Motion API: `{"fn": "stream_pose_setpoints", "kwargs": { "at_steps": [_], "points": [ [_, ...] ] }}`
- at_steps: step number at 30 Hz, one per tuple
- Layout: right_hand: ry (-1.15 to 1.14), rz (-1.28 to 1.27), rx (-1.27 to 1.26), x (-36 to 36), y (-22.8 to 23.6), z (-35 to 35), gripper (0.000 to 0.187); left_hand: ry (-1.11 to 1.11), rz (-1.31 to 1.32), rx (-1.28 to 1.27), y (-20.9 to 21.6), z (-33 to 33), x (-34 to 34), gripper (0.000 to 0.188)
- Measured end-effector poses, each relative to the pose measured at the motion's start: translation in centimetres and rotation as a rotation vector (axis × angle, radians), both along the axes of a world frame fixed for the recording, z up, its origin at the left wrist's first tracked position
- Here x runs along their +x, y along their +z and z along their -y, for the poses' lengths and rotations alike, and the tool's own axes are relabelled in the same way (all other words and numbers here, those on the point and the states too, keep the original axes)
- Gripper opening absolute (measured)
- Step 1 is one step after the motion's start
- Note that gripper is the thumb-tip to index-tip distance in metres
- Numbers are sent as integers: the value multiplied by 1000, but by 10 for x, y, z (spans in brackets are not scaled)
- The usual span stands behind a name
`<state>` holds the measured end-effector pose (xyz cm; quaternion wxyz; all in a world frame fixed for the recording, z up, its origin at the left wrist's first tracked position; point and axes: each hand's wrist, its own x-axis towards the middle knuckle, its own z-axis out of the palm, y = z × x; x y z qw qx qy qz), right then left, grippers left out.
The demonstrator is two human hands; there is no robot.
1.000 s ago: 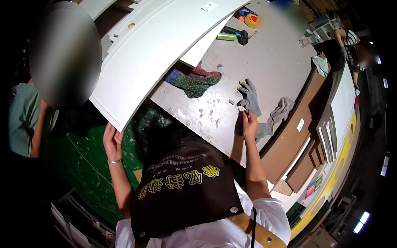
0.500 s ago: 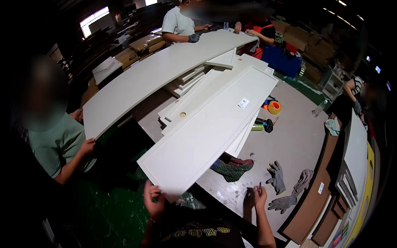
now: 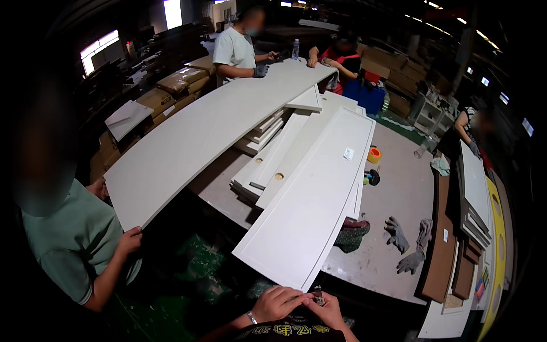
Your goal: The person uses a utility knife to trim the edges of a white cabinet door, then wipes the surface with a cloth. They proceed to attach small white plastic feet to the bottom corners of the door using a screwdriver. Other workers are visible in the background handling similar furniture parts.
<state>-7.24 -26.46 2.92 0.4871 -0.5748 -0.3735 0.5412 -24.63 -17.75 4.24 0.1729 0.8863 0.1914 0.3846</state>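
A long white panel (image 3: 310,211) with a grooved border and a small label lies on a stack of white boards (image 3: 268,157). Its near end juts past the table edge. Just below that end my left hand (image 3: 276,305) is closed, fingers bent together against my right fingers; what they hold, if anything, is hidden. My right hand (image 3: 327,314) is closed on a small dark tool with a metallic look (image 3: 319,295), its exact kind too small to tell. Grey work gloves (image 3: 397,235) and a dark patterned cloth (image 3: 351,235) lie on the table to the right.
At the left, a person in green (image 3: 85,239) holds one end of a large white board (image 3: 211,122); two people stand at its far end. Orange tape (image 3: 374,155) sits on the table (image 3: 393,188). Brown boards (image 3: 441,239) stand at right, where another person works.
My left hand has left the panel's near corner and moved right. My right hand has come left with the small tool to meet it. The view has shifted.
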Motion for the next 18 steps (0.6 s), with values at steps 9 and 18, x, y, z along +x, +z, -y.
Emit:
{"fn": "stream_pose_setpoints", "kwargs": {
  "at_steps": [9,18],
  "points": [
    [-327,-47,65,-39,1,43,33,-53,101,-410,-20,-7,-18,15],
    [-256,413,37,-53,15,73,32,-187,159,-1099,-42,-2,-42,15]
  ]
}}
